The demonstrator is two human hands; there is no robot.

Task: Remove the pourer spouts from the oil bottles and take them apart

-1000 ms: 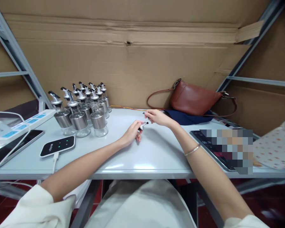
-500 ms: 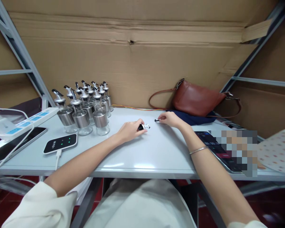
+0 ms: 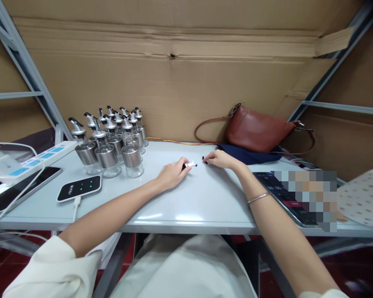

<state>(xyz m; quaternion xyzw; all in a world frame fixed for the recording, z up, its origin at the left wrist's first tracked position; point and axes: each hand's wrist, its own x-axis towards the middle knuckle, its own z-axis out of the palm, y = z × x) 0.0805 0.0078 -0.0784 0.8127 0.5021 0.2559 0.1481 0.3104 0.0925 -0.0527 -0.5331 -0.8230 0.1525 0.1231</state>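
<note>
My left hand (image 3: 173, 174) is closed around a pour spout (image 3: 191, 164), a silvery-white piece with a black base, its tip pointing right just above the tabletop. Fingers cover most of the base. A short gap to the right, my right hand (image 3: 220, 159) pinches a small black piece (image 3: 204, 160), perhaps a spout flap; most of it hides behind the fingertips. Left of both hands stand several glass bottles (image 3: 133, 159) with steel bands, most topped by silver spouts with black levers. The nearest bottle to my left hand appears to have an open neck.
On the left of the white table (image 3: 192, 203) lie a Wi-Fi device (image 3: 80, 188), a phone (image 3: 25, 190) and a power strip (image 3: 43, 159) with cables. A brown handbag (image 3: 257, 130) rests on dark blue cloth at the back right. Another phone (image 3: 276, 194) lies near my right forearm.
The small black piece has turned in my right fingers, from pointing left to a more upright slant. My left hand has rolled the spout slightly, staying in about the same place.
</note>
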